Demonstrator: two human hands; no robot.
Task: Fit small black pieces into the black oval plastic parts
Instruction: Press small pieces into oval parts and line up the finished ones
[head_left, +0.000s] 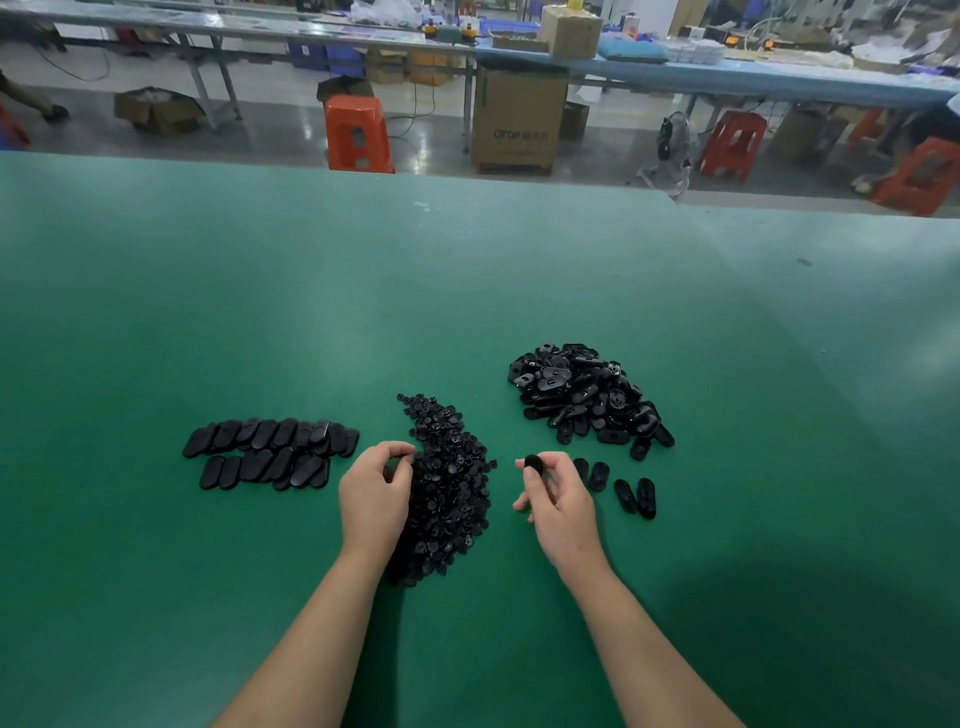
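Now, at nine o'clock of my hands lie the finished ovals, two tidy rows on the green mat. My left hand sits at the nine o'clock edge of the heap of small black pieces, thumb and forefinger pinched together over something dark; whether one piece is truly caught there I cannot tell. My right hand pinches one oval part upright between thumb and fingertips. I judge the fit goes best if I turn the oval's hollow side toward me, seat the piece square, then press evenly. At three o'clock four loose ovals lie just beside my right hand, the big pile of ovals at one o'clock. Between my hands the mat is bare; twelve o'clock offers wide room, the table's far edge well apart.
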